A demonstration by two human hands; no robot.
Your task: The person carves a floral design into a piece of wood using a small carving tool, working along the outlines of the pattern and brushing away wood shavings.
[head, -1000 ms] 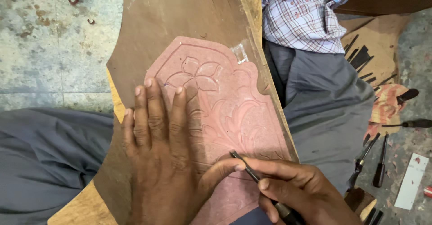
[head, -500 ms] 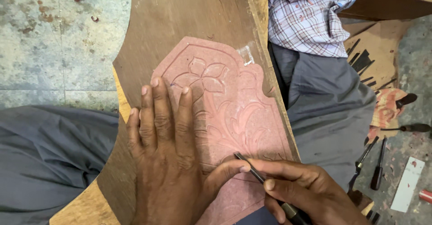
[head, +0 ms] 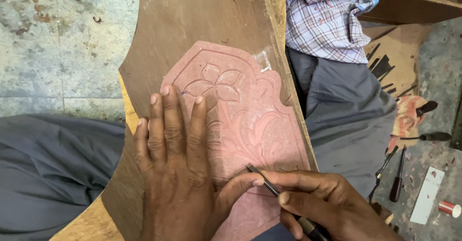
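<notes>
Fingers of the left hand (head: 175, 173) lie flat, slightly spread, on the pink carved stone slab (head: 245, 125) resting on a brown wooden board (head: 192, 24). Right hand (head: 332, 207) pinches a thin metal chisel (head: 269, 185); a slip could likely gouge the floral relief or nick the bracing thumb.

Pink floral-carved slab (head: 250, 120), brown board (head: 202, 24)

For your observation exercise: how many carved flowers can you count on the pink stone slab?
1: a single carved flower near the top of the pink stone slab, just beyond the left hand. Others may be hidden under it.
</notes>
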